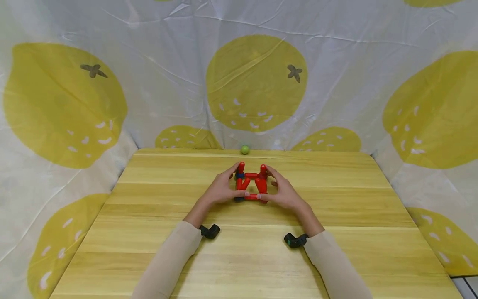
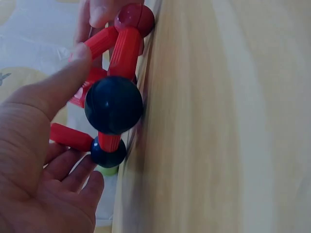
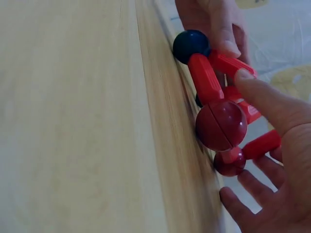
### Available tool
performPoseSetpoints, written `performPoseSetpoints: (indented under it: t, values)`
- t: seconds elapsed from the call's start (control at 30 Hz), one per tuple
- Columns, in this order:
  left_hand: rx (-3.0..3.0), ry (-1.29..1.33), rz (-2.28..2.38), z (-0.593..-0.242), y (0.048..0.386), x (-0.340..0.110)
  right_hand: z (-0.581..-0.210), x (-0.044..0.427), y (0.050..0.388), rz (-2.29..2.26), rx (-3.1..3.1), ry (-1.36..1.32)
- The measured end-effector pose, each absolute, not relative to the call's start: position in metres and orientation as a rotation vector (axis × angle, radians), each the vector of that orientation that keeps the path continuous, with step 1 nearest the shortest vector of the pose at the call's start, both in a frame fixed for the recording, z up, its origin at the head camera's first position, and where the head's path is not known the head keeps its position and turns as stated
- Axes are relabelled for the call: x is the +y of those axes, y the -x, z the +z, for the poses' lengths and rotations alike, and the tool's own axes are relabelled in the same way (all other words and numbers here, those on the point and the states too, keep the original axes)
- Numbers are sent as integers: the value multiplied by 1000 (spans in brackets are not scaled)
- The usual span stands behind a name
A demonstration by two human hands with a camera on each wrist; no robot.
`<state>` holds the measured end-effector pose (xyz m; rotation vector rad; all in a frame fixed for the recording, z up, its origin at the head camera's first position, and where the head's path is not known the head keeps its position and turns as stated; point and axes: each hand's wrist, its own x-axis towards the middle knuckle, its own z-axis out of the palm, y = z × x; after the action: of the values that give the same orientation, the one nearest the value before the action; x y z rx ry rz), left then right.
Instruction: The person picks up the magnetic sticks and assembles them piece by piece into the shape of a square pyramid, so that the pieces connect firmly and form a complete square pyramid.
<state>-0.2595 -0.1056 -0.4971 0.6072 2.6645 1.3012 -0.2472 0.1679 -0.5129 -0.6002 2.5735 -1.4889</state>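
A square frame of red magnetic rods [image 1: 251, 197] joined by balls sits on the wooden table, with further red rods standing up from its corners. Two dark blue balls [image 2: 114, 105] form the left corners and two dark red balls [image 3: 221, 125] the right ones. My left hand [image 1: 220, 190] holds the frame's left side, thumb at a near upright rod and fingers around the far blue ball. From the right, my right hand [image 1: 285, 192] grips the other side in the same way, thumb against a near upright rod. The fingers' exact contact at the far corners is partly hidden.
A small green ball [image 1: 244, 149] lies at the table's back edge, behind the frame. The wooden table [image 1: 246, 265] meets a white curtain [image 1: 160, 91] with yellow fruit prints at the back and sides. Black wrist devices [image 1: 295, 240] are worn on both wrists.
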Motion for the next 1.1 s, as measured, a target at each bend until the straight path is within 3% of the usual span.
performPoseSetpoints:
  t: [1.1]
  values:
    - [2660,-778,1311,-504,257,-108,-515,170,239,-1346,2627,697]
